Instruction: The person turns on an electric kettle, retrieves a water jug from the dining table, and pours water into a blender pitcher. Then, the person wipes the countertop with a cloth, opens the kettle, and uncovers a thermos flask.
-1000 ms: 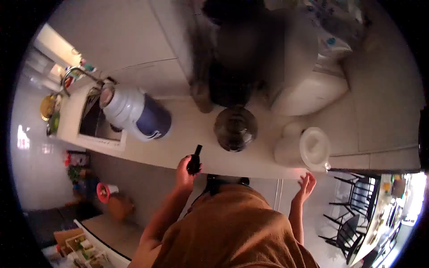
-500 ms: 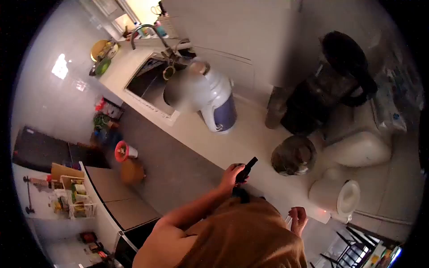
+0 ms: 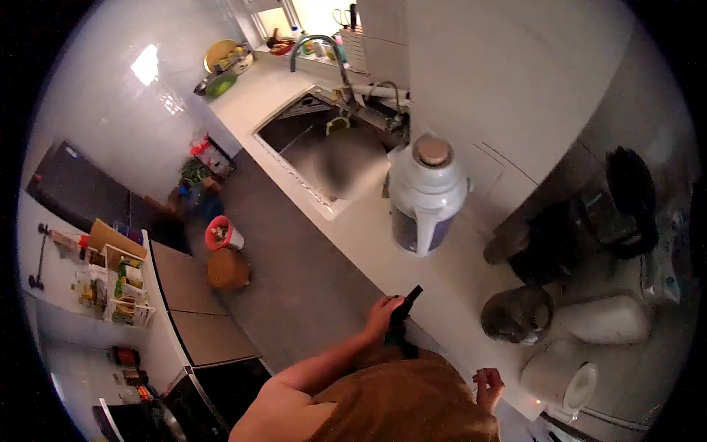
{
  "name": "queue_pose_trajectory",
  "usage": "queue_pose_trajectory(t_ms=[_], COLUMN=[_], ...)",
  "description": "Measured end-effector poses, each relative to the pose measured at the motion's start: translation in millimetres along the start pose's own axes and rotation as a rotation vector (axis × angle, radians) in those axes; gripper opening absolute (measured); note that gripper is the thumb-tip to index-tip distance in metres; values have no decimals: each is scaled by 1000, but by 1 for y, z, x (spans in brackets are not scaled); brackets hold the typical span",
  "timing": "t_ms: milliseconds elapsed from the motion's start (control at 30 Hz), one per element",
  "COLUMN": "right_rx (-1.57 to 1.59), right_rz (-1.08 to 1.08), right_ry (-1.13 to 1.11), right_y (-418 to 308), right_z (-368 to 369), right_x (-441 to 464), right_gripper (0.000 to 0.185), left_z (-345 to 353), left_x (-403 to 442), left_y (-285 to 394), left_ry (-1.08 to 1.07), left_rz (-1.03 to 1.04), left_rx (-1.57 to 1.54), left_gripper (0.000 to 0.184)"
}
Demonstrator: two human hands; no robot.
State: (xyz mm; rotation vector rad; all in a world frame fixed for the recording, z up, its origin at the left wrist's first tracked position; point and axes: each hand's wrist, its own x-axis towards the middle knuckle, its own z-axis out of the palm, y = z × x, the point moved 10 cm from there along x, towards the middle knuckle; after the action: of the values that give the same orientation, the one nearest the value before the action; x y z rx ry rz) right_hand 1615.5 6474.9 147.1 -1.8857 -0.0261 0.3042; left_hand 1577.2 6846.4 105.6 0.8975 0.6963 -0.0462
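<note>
My left hand [image 3: 381,315] is closed around a narrow black object [image 3: 406,301] with a flat tip pointing up and right. Its kind cannot be made out. It is in front of my body, near the counter's front edge. My right hand [image 3: 489,387] hangs low on the right with its fingers curled; what is in them, if anything, is hidden. Close by on the counter stands a white kettle-like appliance [image 3: 549,379] with a small light glowing at its base. A white and blue-grey thermos flask [image 3: 429,188] with a cork stopper stands upright beyond my left hand.
A glass jar [image 3: 508,317], a white rounded container [image 3: 607,319] and a dark coffee-maker-like appliance [image 3: 552,239] stand along the right. A sink [image 3: 276,151] with a curved faucet [image 3: 317,38] lies beyond the flask. On the floor are a pink-rimmed bin [image 3: 223,233] and a brown stool [image 3: 228,269].
The view has turned, so the counter things sit lower and further right, and the sink shows more fully. My left hand keeps the black object; my right hand stays curled.
</note>
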Motion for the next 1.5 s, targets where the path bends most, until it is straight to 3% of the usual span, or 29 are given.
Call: queue_pose_trajectory(t_ms=[67,200,333,367,500,600,633,700,767,867,1000,1100,1167,1233,1267,1333,1367,1433,1500], right_rx=[-193,-294,-220,-349,-271,-306,-236,-166,-94,-296,-235,-429,-345,-382,-429,-440,-474,-458,-459], right_rz=[-29,-88,-78,-161,-123,-87,108,295,91,-32,0,-14,71,19,-41,-59,-90,-79,-72], right_ry=[-37,-98,-196,-156,-257,-264,-307,-340,-332,-382,-338,-288,-470,-418,-372,-351,-335,-337,-349], right_y=[-3,-21,-40,-12,15,22,53,87,78,-47,-62,-61,-35,-19,-15,-4,-5,-12,-17], right_z=[15,50,86,86,105,106,104,103,102,125,123,122,136,140,143,153,156,164,172], right_x=[6,12,8,11,8,5,8,4,5,-15,-39,-67,-88,-101,-106,-113,-116,-117,-116], right_gripper=[12,8,8,12,13,13,11,10,9,11,12,13,32,26,21,18,19,19,20], left_z=[-7,-28,-64,-64,-78,-86,-88,-96,-101,-108,-112,-104,-104,-115,-115,-105,-109,-125,-90], left_x=[-7,-2,3,-7,-21,-12,-11,-20,-27,-37,-56,-74,-83,-88,-94,-113,-123,-124,-159], left_y=[15,18,36,50,65,63,60,74,69,59,54,56,51,38,59,70,70,54,96], left_ry=[86,12,136,161,259,183,175,225,232,241,197,129,98,73,22,-48,22,81,-22], left_rz=[50,10,123,124,49,90,90,186,162,145,155,139,118,94,375,644,371,107,1060], left_rx=[13,-45,-40,10,-56,-90,-93,-41,-107,-187,-141,-15,-67,-125,352,849,500,144,1319], left_gripper=[34,36,34,34,34,34,34,33,32,30,27,27,27,28,28,28,28,29,29])
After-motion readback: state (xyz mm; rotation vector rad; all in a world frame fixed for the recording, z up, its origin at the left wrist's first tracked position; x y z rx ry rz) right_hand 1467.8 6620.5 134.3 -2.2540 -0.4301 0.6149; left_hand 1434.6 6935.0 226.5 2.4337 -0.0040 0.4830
